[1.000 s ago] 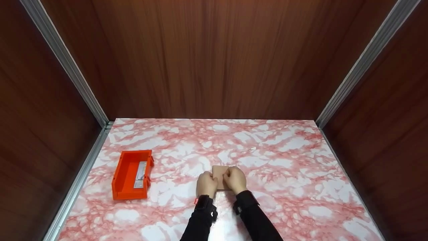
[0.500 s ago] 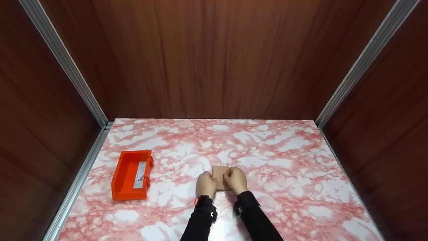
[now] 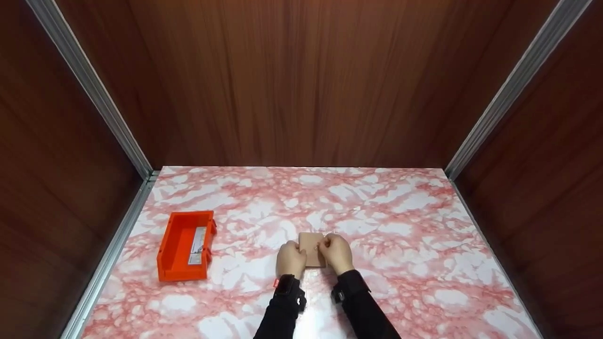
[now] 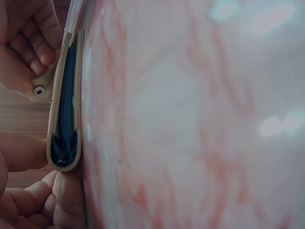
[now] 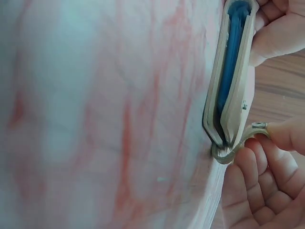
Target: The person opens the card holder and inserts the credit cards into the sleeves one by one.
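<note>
A tan wallet (image 3: pixel 310 252) with a blue inside lies on the table between both hands. My left hand (image 3: pixel 291 259) grips its rounded spine, thumb on the cover and fingers at the lower side, as the left wrist view shows. On the opposite side my right hand (image 3: pixel 338 252) pinches the end of the wallet's closing strap (image 5: pixel 238 149), which is bent away from the cover. A metal snap (image 4: pixel 39 90) shows on that strap, and its small counterpart stud (image 5: pixel 244 105) sits on the cover.
An orange open bin (image 3: pixel 181 247) with a pale label inside stands to the left on the pink-and-white marbled table (image 3: pixel 400 282). Dark wood-grain panels (image 3: pixel 301 84) with metal corner rails (image 3: pixel 509 94) enclose the table at the back and sides.
My right hand has shifted slightly to the right, away from the middle of the wallet, uncovering more of its cover. The left hand and the wallet have stayed in place.
</note>
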`<state>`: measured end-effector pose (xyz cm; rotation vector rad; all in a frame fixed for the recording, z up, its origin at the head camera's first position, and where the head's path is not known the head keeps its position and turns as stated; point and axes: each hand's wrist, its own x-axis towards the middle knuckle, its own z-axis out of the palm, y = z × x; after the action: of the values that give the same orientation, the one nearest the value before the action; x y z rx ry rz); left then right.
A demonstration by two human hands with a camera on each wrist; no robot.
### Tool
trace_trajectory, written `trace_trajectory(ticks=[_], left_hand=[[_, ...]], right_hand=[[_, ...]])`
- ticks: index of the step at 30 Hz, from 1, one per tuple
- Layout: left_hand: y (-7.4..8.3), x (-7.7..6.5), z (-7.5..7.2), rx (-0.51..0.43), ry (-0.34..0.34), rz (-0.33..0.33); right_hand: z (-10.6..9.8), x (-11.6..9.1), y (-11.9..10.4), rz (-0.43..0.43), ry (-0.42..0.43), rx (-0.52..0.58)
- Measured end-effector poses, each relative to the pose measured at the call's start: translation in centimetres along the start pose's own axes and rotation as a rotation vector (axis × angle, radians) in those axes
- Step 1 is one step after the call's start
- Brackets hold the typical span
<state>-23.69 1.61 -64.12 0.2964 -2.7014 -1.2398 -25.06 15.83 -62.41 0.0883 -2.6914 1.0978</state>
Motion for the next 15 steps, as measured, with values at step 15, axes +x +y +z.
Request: trace_trajectory(ticks=[15], left_hand=[[0.15, -0.20, -0.06, 0.001, 0.016, 0.011]], right_hand=[[-1.10, 0.07, 0.46, -0.066, 0.067, -0.010]])
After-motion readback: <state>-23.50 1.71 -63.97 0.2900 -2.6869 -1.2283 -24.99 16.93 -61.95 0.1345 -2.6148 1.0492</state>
